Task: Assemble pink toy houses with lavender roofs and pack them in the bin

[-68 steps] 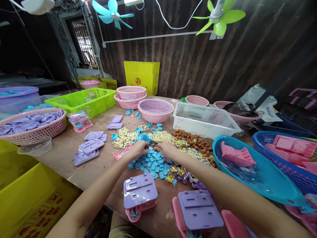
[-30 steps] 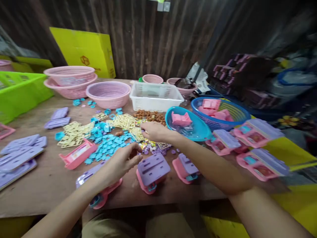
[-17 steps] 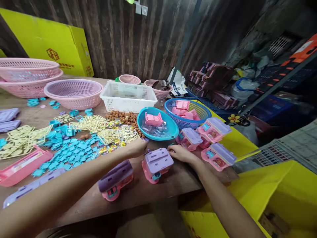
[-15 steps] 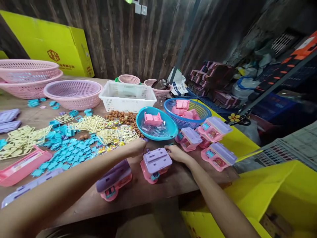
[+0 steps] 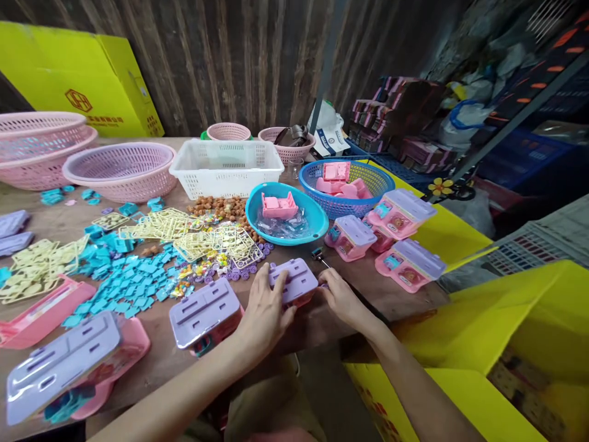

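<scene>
Right now both your hands close on one toy with a lilac lid and pink base (image 5: pixel 294 283) at the near edge of the wooden table (image 5: pixel 257 350). Your left hand (image 5: pixel 264 313) lies over its near-left side with fingers spread and pressed on the lid; your right hand (image 5: pixel 338 296) grips its right end, fingers curled against it. The toy sits flat on the table, not lifted.

Just left of it stands a second closed lilac-and-pink toy (image 5: pixel 205 316), and further left a third (image 5: pixel 69 365), nearest the camera. Judging by these, several units are already assembled; four more finished ones (image 5: pixel 396 242) are grouped to the right near the yellow box (image 5: pixel 506 344).

Plenty seems left. Loose teal squares (image 5: pixel 133 279) and cream lattice frames (image 5: pixel 202 239) cover the middle of the table, with small coloured beads (image 5: pixel 202 270) among them and brown pieces (image 5: pixel 221 207) behind. A teal bowl (image 5: pixel 317 224) holds one pink part, and the blue basket (image 5: pixel 381 184) beyond holds more pink parts. Farther back stand a white crate (image 5: pixel 225 178) and pink baskets (image 5: pixel 119 172).

Compared with half a second ago, your left hand has moved from the bead pile onto the lid, and the toy has slid slightly toward you; the view has dipped and shifted.
</scene>
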`<state>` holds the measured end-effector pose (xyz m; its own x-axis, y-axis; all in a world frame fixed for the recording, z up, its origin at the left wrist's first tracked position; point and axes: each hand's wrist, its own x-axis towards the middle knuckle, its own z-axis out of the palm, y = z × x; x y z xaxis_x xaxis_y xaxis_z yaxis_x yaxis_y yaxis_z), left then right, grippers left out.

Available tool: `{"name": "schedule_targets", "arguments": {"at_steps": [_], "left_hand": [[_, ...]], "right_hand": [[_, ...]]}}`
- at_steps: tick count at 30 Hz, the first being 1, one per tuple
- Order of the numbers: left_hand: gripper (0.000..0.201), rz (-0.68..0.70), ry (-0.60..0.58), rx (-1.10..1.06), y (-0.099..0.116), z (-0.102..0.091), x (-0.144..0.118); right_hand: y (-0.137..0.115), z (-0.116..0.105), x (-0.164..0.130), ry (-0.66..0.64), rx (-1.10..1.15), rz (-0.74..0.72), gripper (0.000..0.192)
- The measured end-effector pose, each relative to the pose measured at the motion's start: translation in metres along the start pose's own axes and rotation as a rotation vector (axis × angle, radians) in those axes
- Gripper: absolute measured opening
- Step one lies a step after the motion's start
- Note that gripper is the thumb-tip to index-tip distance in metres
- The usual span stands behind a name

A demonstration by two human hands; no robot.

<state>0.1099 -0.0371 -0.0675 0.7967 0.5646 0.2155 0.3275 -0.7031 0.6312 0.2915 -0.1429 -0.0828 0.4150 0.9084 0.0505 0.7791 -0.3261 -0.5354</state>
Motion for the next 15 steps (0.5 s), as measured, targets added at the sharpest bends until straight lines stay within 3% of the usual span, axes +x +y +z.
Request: {"name": "schedule_targets", "arguments": {"at_steps": [3, 9, 15], "left_hand": [[0.054, -0.087, 0.02, -0.151, 0.0, 0.005, 0.003], [0.044, -0.163, 0.105, -0.359, 0.001, -0.008, 0.002], [0.048, -0.256, 0.169, -0.55, -0.005, -0.001, 0.01]], "right_hand": [[-0.001, 0.01, -0.01, 0.048, 0.024, -0.031, 0.007], [0.007, 0.019, -0.021, 0.179, -0.006, -0.016, 0.007], [0.008, 0.014, -0.024, 0.154, -0.076, -0.039, 0.012]]}}
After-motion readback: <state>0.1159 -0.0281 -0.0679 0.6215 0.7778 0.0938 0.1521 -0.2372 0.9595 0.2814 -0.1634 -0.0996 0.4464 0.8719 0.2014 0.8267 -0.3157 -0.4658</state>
